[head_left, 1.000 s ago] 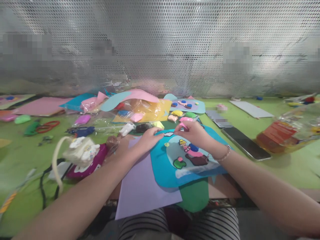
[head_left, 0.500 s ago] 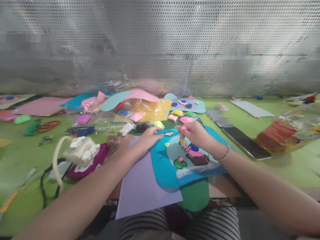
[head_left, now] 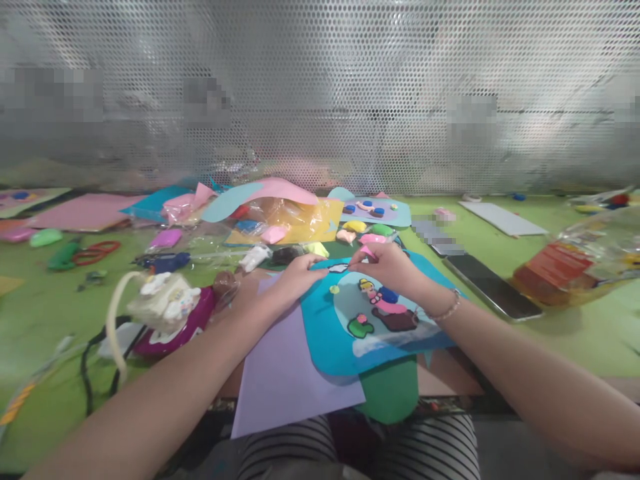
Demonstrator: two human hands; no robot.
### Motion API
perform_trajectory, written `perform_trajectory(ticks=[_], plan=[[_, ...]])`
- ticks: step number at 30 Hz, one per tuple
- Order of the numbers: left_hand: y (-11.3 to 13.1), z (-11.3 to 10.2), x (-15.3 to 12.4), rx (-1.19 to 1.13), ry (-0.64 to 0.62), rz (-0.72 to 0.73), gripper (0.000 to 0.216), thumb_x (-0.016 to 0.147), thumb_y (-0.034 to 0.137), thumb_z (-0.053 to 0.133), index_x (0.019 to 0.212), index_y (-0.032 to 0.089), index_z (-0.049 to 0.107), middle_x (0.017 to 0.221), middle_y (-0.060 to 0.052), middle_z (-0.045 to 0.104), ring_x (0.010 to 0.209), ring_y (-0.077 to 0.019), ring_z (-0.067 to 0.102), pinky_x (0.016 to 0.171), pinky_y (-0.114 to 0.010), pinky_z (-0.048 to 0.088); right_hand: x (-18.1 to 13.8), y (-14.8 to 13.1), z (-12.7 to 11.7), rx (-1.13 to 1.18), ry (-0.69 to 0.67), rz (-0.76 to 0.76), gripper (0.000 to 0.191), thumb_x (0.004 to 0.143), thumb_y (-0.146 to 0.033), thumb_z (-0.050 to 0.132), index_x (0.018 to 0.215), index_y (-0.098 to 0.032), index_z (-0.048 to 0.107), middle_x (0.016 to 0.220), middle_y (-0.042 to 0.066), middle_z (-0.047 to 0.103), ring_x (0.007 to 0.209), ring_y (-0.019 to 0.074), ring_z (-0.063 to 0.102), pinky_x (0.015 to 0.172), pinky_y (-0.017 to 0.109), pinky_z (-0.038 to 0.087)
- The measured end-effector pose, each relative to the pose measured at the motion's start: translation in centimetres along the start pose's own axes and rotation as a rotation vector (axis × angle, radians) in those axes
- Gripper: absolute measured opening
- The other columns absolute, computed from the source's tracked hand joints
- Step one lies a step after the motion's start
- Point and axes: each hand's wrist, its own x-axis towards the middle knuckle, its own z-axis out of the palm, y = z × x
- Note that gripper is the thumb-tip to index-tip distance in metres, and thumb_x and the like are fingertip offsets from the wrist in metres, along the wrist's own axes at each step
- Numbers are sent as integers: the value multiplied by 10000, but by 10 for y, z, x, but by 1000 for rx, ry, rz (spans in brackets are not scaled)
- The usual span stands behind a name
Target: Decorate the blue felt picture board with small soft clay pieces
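A blue foam sheet (head_left: 327,350) lies in front of me. Its lighter oval carries a clay figure (head_left: 387,303) with yellow hair and a pink body, beside a brown shape. Low on the oval are a green piece (head_left: 360,327) with a pink top and a white strip. My left hand (head_left: 301,272) rests on the sheet's upper left edge, fingers stretched toward a dark-outlined white cloud shape (head_left: 339,268). My right hand (head_left: 390,265) is closed in a pinch, fingertips at the cloud's right end. A bit of pink clay (head_left: 367,251) shows among its fingers.
Lilac (head_left: 295,393) and green sheets (head_left: 393,393) lie under the blue one. Clay packets (head_left: 274,235) lie beyond. A purple device (head_left: 175,333) with a cable stands left, near red-handled scissors (head_left: 97,252). Right are a phone (head_left: 493,283) and a bottle (head_left: 560,267). Perforated metal rises behind.
My right hand's fingertips have shifted slightly left and down, onto the cloud's right end. The pink clay sits a little higher among the fingers. My left hand stays put.
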Motion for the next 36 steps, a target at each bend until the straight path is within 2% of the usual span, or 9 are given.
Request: perform_trajectory(ticks=[5,8,11,16,21,24,29,32,36], plan=[[4,2,-3,127,54,38,302,697,272,595,980,170,619,1055,-81,644,983,-247,580,828,-337,444,1,3,0,-30,16,0,208,758,-327,603,644,-168,672,617,22,644,564,127,540,512,242,388],[6,4,-5,239,108,109,332,696,259,599,1019,182,602,1122,-88,619,1068,-266,546,924,-377,401,1,2,0,24,-33,12,295,805,-329,536,580,-175,649,597,36,653,610,150,606,575,253,447],[7,7,-7,319,115,145,346,712,237,580,1053,181,585,1145,-95,607,1085,-258,541,953,-378,387,-1,0,0,54,-66,22,360,821,-316,508,501,-178,597,551,39,632,626,158,624,599,254,460],[10,9,-11,468,163,303,335,740,234,574,1064,152,566,1137,-105,593,1101,-236,515,977,-363,372,-3,-4,-1,-39,-7,10,426,831,-332,496,440,-166,516,399,-10,447,457,104,485,450,220,328],[11,8,-13,498,196,391,280,770,170,515,1045,154,562,1109,-85,602,1074,-208,522,978,-351,371,-1,-3,0,-105,50,-36,287,799,-356,549,614,-144,604,485,-40,399,477,75,340,447,222,256],[10,7,-11,485,199,363,286,757,137,504,1038,157,557,1116,-88,598,1078,-209,521,973,-353,375,0,-3,0,-66,38,-34,203,757,-326,598,669,-145,625,525,-43,420,492,72,316,452,221,249],[6,5,-7,451,151,204,272,740,167,518,1010,172,550,1088,-99,601,1029,-225,552,916,-373,416,1,-2,0,2,16,-4,133,710,-283,638,674,-156,653,544,-33,496,482,71,332,443,220,253],[7,4,-7,450,120,127,256,741,207,524,992,162,550,1071,-111,604,1024,-246,556,902,-381,420,0,-2,-1,18,26,16,184,715,-327,639,659,-153,658,569,-9,556,504,87,396,464,225,304],[7,4,-7,392,110,109,256,720,213,545,974,182,549,1075,-100,609,1040,-254,552,908,-382,415,0,-4,-2,53,6,33,342,791,-400,548,569,-160,649,518,13,578,489,104,465,490,241,352]])
